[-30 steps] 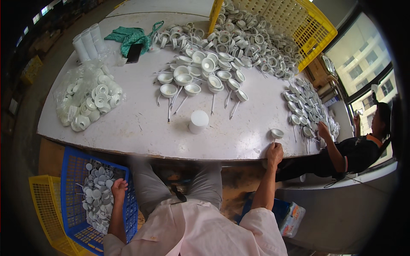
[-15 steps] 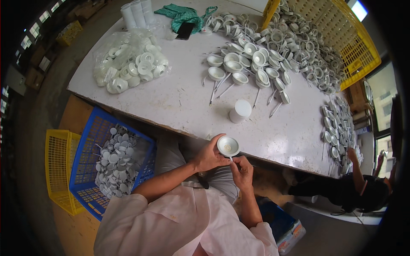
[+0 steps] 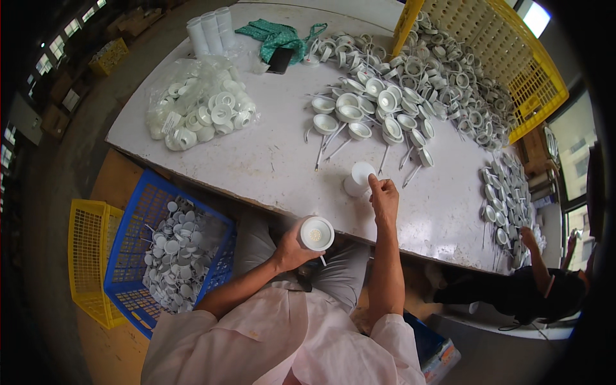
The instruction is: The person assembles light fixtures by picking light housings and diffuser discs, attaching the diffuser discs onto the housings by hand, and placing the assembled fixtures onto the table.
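Observation:
My left hand (image 3: pixel 294 247) is wrapped round a white round lamp housing (image 3: pixel 317 233), likely a downlight, above my lap. Its open face points up, showing a cluster of small yellowish dots in the middle, and a short white lead (image 3: pixel 323 260) sticks out below. On the table's near part stands a short stack of white round discs (image 3: pixel 357 179). My right hand (image 3: pixel 384 197) reaches to that stack, thumb and forefinger pinched at the right edge of the top disc (image 3: pixel 363 172). How far that disc is lifted cannot be made out.
Many similar housings with leads lie across the table (image 3: pixel 269 186), spilling from a tipped yellow crate (image 3: pixel 539 96). A clear bag of white rings (image 3: pixel 199 109) lies left. A blue basket (image 3: pixel 128 256) of white parts stands at my left. Another person (image 3: pixel 545 282) works at right.
My right hand has left the housing's lead and moved forward to the disc stack. My left hand has shifted slightly left and down, still holding the housing.

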A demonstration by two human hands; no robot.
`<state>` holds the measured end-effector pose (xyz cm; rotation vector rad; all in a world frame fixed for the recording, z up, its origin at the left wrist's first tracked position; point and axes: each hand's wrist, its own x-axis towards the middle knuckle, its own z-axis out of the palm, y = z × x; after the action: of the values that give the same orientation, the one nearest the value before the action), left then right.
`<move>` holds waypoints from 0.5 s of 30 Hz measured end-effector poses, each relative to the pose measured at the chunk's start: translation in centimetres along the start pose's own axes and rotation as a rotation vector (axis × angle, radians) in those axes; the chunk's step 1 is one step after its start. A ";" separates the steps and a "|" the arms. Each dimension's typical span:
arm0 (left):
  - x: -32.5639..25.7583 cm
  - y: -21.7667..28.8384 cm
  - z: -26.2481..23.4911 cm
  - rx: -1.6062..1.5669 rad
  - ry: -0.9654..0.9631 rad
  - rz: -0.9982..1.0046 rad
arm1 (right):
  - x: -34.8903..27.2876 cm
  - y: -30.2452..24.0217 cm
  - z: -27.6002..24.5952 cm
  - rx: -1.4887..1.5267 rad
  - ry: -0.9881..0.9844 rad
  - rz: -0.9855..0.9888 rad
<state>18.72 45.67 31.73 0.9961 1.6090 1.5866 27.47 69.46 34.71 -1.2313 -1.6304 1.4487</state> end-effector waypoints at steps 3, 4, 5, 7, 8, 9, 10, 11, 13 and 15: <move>-0.2 0.3 -0.1 0.010 0.020 -0.023 | 0.8 0.6 0.0 -0.043 -0.014 -0.070; -0.2 0.5 -0.3 -0.009 0.027 -0.034 | 0.8 0.8 -0.1 0.008 -0.025 -0.092; -0.3 0.5 -0.4 -0.027 0.036 -0.045 | 0.6 0.7 -0.1 0.007 -0.029 -0.095; -0.3 0.6 -0.5 -0.029 0.047 -0.036 | 0.0 0.5 -0.4 0.101 -0.030 -0.043; -0.2 0.6 -0.5 -0.030 0.050 -0.029 | -0.2 0.4 -0.6 0.099 -0.024 -0.044; -0.2 0.5 -0.5 -0.034 0.044 -0.027 | -0.5 0.4 -0.8 0.179 -0.030 -0.014; -0.2 0.2 -0.5 -0.016 0.038 -0.018 | -0.8 0.4 -1.0 0.260 -0.036 0.015; -0.2 0.0 -0.4 0.002 0.033 -0.008 | -1.1 0.4 -1.2 0.257 -0.028 0.014; 0.0 -0.3 -0.3 -0.109 0.019 -0.052 | -1.8 0.5 -1.6 0.438 -0.027 0.081; 0.1 0.2 -0.1 -0.216 0.014 -0.102 | -2.7 0.6 -2.1 0.506 -0.020 0.120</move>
<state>18.61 45.66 31.93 0.7785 1.4383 1.6594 30.46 67.76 34.87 -1.0307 -1.1116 1.8092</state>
